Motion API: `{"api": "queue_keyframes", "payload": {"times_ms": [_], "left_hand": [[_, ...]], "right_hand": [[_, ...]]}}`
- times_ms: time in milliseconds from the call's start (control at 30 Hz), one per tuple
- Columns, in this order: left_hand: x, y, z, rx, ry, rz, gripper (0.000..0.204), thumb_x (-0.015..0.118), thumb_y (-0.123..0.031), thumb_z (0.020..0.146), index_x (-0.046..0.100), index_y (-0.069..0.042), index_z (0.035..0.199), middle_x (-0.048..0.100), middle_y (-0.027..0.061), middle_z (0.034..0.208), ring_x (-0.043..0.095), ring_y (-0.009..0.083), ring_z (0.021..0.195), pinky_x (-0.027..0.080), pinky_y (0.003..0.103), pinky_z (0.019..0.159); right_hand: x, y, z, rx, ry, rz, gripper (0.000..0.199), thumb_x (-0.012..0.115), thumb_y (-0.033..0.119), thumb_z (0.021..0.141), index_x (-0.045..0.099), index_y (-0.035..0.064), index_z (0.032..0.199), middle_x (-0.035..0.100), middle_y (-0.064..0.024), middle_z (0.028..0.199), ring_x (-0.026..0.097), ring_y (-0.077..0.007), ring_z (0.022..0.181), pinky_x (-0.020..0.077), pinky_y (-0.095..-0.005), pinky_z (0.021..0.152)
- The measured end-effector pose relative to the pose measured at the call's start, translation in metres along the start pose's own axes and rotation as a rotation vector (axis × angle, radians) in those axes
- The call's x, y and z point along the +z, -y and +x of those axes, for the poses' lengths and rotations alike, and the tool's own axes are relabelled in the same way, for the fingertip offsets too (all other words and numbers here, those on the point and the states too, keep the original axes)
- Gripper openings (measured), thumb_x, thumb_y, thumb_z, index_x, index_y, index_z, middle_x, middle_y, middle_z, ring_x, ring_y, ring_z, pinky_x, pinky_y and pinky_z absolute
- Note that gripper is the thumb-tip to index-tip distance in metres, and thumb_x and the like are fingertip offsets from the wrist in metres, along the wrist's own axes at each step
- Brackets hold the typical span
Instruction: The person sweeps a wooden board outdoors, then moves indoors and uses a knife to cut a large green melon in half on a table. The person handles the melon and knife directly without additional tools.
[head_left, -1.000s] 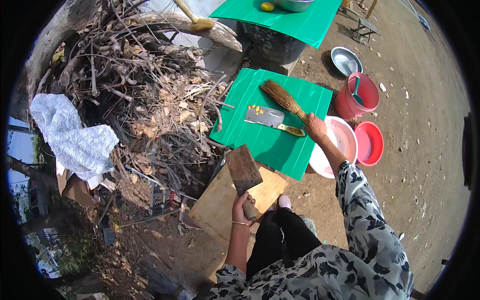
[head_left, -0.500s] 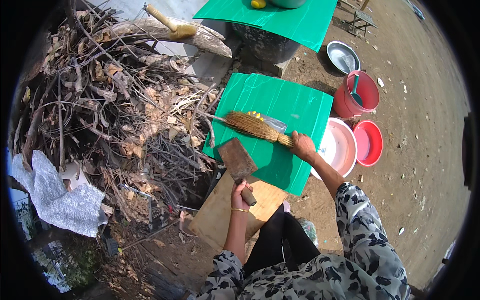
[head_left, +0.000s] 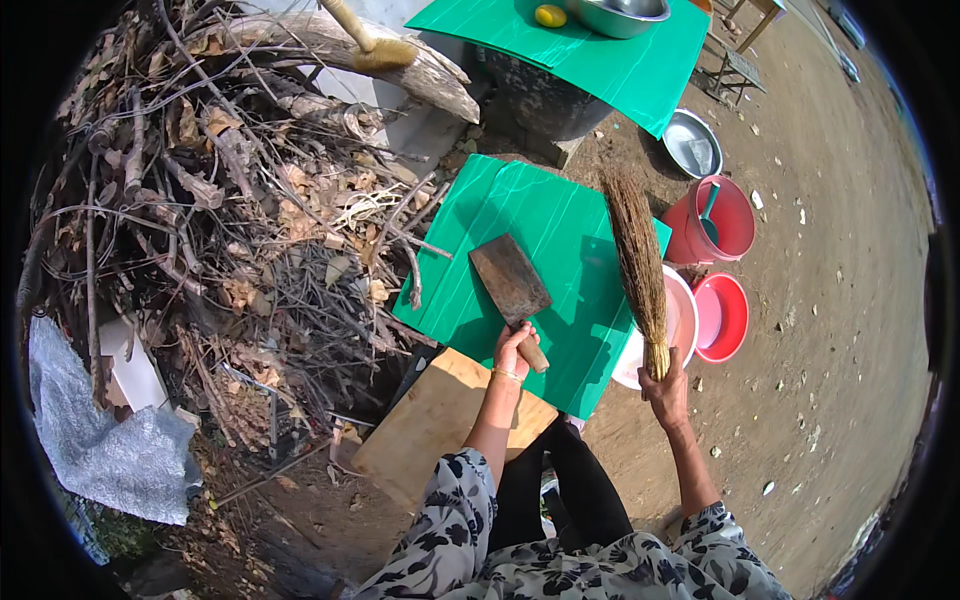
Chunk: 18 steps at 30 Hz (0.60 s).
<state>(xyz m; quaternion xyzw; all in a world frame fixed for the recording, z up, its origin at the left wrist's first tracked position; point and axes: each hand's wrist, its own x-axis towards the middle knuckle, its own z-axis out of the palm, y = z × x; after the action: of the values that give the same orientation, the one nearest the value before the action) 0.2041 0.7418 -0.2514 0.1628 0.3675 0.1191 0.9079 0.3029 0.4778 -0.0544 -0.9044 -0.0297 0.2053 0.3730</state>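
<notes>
My left hand [head_left: 511, 352] is closed round the wooden handle of a cleaver [head_left: 509, 280]. Its broad, rust-brown blade is over a green sheet [head_left: 535, 205] lying in front of me. In my right hand [head_left: 665, 388] a straw hand broom [head_left: 637, 250] is gripped by its bound yellow end. The bristles point up and away, beside the right edge of the sheet, partly covering a pale pink basin [head_left: 684, 318]. A wooden board [head_left: 435, 420] lies at the near side of the sheet, left of my legs.
Dry branches and leaves [head_left: 225, 220] pile up at left, with a brush [head_left: 380, 52] on a log. At right stand a red bucket [head_left: 740, 215] holding a green scoop, a red basin [head_left: 735, 325] and a metal basin [head_left: 688, 135]. Another green-topped stand [head_left: 590, 70] carries a metal bowl [head_left: 620, 15].
The broom has lifted off the sheet and swung to the right, bristles now upward. The cleaver has moved right over the sheet. Yellow bits and a clear bag no longer show there.
</notes>
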Motion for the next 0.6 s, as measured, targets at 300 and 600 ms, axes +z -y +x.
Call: {"api": "queue_keyframes", "payload": {"times_ms": [300, 600], "left_hand": [[-0.003, 0.034, 0.004, 0.187, -0.330, 0.909, 0.035, 0.072, -0.004, 0.086, 0.059, -0.002, 0.119, 0.063, 0.0062, 0.104, 0.061, 0.0149, 0.093, 0.052, 0.034, 0.081], [0.123, 0.097, -0.154, -0.242, 0.191, 0.172, 0.024, 0.061, -0.025, 0.103, 0.059, -0.009, 0.121, 0.069, 0.0063, 0.108, 0.068, 0.0192, 0.098, 0.057, 0.038, 0.088]], "right_hand": [[-0.006, -0.010, -0.021, -0.207, 0.011, -0.118, 0.044, 0.078, 0.011, 0.077, 0.047, 0.0051, 0.107, 0.065, -0.0223, 0.088, 0.065, -0.0447, 0.083, 0.0509, -0.0508, 0.070], [-0.032, -0.022, -0.076, -0.376, 0.200, -0.096, 0.052, 0.079, 0.009, 0.072, 0.050, 0.0030, 0.115, 0.065, -0.0236, 0.101, 0.064, -0.0442, 0.093, 0.0523, -0.0512, 0.076]]}}
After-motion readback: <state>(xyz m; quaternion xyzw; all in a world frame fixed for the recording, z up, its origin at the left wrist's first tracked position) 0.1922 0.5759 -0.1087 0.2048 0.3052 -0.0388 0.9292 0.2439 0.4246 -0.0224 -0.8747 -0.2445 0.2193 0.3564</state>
